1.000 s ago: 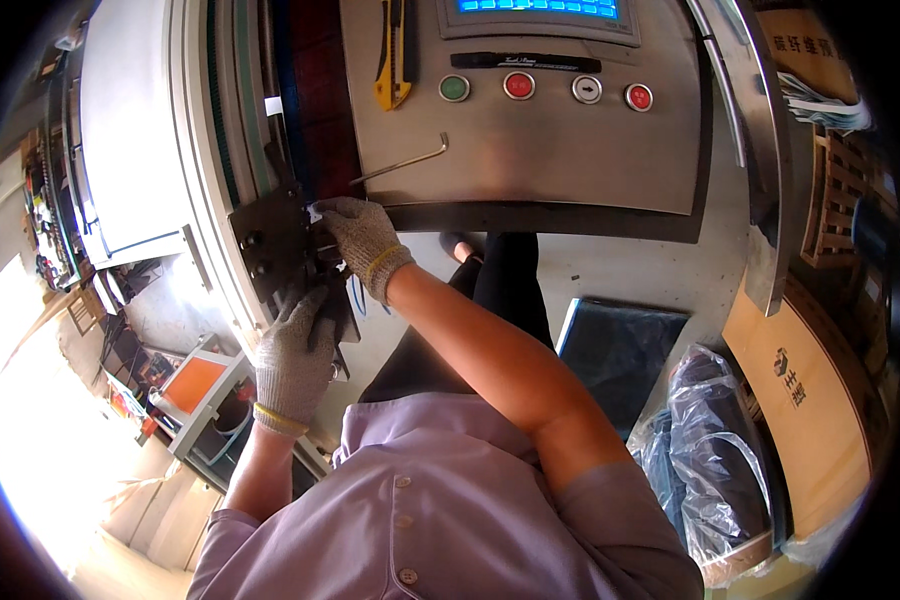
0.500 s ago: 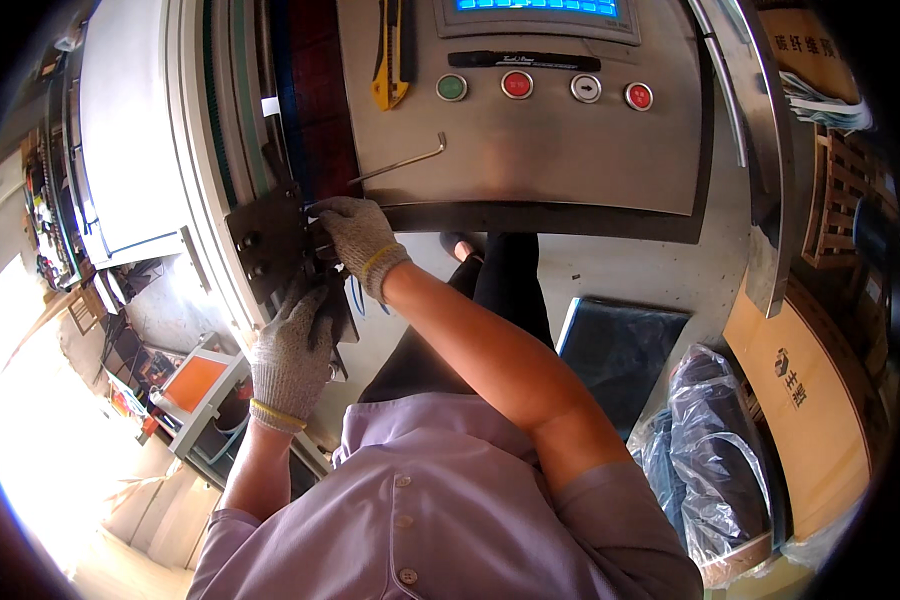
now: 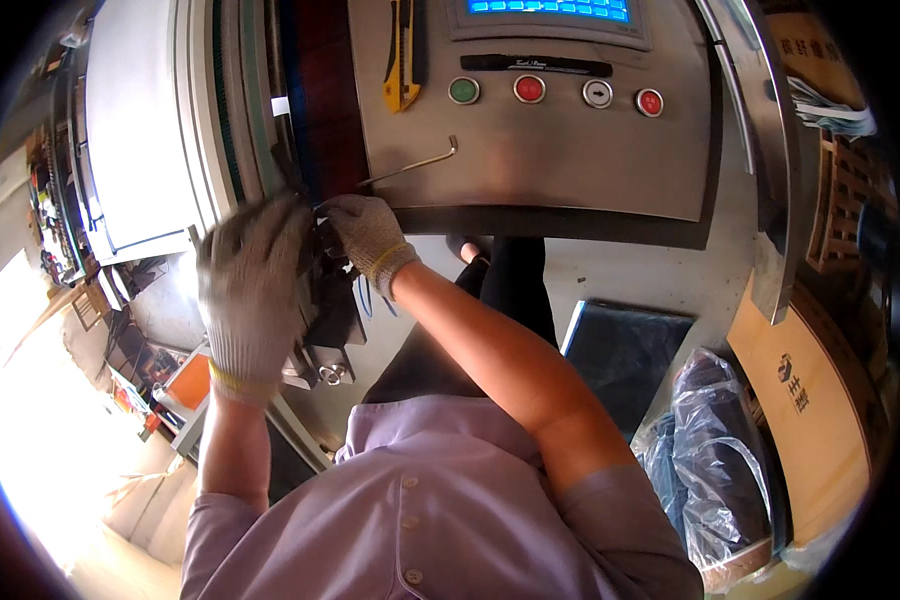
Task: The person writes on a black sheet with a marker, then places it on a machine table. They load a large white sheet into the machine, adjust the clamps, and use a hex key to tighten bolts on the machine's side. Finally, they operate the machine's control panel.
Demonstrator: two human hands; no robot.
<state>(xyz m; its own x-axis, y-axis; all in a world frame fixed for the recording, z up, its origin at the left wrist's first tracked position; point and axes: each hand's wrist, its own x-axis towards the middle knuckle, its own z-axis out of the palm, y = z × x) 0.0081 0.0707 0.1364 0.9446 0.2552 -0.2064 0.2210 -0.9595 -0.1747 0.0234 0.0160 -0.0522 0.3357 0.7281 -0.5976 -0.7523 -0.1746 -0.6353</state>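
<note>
Both my hands wear grey knitted gloves and are at a dark metal bracket assembly (image 3: pixel 332 310) on the machine's left rail (image 3: pixel 253 100). My left hand (image 3: pixel 255 290) is over the left side of the assembly, smeared by motion, and its fingers cannot be made out clearly. Curled and closed, my right hand (image 3: pixel 365 232) has its fingertips at the assembly's upper right edge; what they pinch is hidden. Below the assembly a round metal fitting (image 3: pixel 332 374) shows. Thin blue wires (image 3: pixel 366 297) hang beside my right wrist. An L-shaped hex key (image 3: pixel 410 167) lies on the steel panel just above my right hand.
The steel control panel (image 3: pixel 530 170) carries a yellow utility knife (image 3: pixel 402 70), a black pen (image 3: pixel 535 66), several push buttons and a lit screen (image 3: pixel 550 10). To the right are a metal bar (image 3: pixel 778 200), cardboard (image 3: pixel 810 400), a plastic-wrapped bundle (image 3: pixel 715 450) and a dark flat sheet (image 3: pixel 625 360).
My left hand has moved up from beneath the assembly to over its left side, covering the dark plate. The right hand stays at almost the same spot. The view has shifted slightly.
</note>
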